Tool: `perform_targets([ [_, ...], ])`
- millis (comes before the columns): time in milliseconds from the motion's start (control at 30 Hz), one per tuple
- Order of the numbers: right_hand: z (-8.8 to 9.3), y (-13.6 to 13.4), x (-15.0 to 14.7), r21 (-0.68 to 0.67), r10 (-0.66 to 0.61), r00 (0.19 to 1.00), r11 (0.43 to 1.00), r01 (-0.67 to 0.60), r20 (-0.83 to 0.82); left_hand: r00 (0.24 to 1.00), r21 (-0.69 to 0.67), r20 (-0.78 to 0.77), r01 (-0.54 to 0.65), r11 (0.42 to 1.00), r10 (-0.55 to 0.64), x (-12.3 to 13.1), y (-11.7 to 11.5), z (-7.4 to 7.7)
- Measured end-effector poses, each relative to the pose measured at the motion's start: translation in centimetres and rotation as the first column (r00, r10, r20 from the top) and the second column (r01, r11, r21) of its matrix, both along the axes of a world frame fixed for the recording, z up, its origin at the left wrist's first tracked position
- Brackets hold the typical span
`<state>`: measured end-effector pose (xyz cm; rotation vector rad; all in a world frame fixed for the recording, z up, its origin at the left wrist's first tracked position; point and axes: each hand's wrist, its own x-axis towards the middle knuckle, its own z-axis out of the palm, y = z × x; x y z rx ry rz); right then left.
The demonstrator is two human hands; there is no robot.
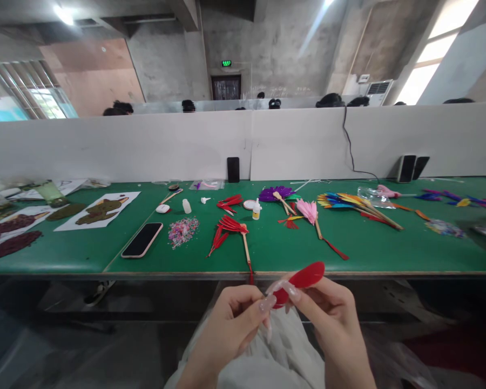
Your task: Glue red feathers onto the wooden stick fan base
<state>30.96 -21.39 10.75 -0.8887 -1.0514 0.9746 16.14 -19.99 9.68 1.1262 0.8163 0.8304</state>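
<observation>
The red feather (310, 274), or a thin piece shaped like one, looked most at risk of a crease across its middle: two pinches worked close together there, and a twist of one against the other would probably have bent it. The long, pale nails (268, 303) seemed able to nick its edge if a thumb pressed hard. A slackened grip could have dropped it onto the pale garment (273, 359) or past it to the floor, since the hands were on the person's side of the green tabletop (198, 262), not over it. The red tassel (251, 274) that hung over the table's edge might have snagged on the left hand (238, 319) had that hand risen, dragging the red feather fan (237, 227) with it. The feather lay between the two hands, tilted, its rounded tip raised toward the right. The left hand's thumb and fingers were drawn together at its lower end; the right hand (330, 310) held it nearer the middle, thumb on the near face, with the tip jutting free above the knuckles. How the fingers underneath met its far side could not be told.
</observation>
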Motion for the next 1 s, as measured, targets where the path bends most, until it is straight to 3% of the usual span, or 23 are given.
perform_targets([
  [133, -0.1, 0.2, 0.2, 0.003, 0.007, 1.0, 1.0, -0.007, 0.013, 1.0, -0.01, 0.015, -0.008, 1.0, 0.008, 0.1, 0.0, 0.0],
  [267, -0.2, 0.6, 1.0, 0.034, 0.058, 0.982, 0.997, -0.065, 0.18, 0.999, 0.0, 0.014, -0.042, 0.999, 0.042, 0.0, 0.2, -0.2],
  [433, -0.4, 0.7, 1.7, 0.129, 0.004, 0.945, 0.99, -0.049, 0.328, 0.998, 0.004, 0.013, -0.068, 0.998, 0.068, -0.1, 0.2, -0.1],
  [633, -0.4, 0.6, 0.9, 0.086, -0.135, 0.916, 0.99, 0.111, 0.378, 0.982, 0.171, -0.17, -0.058, 0.984, 0.087, -0.1, 0.2, 0.1],
  [733, -0.6, 0.7, 0.7, 0.086, -0.153, 0.907, 0.988, 0.13, 0.393, 0.961, 0.232, -0.248, -0.062, 0.971, 0.121, -0.2, 0.3, 0.5],
  [1000, -0.1, 0.7, -0.3, 0.072, -0.135, 0.929, 0.991, 0.117, 0.344, 0.966, 0.226, -0.231, -0.063, 0.972, 0.116, 0.2, 0.0, 1.1],
])
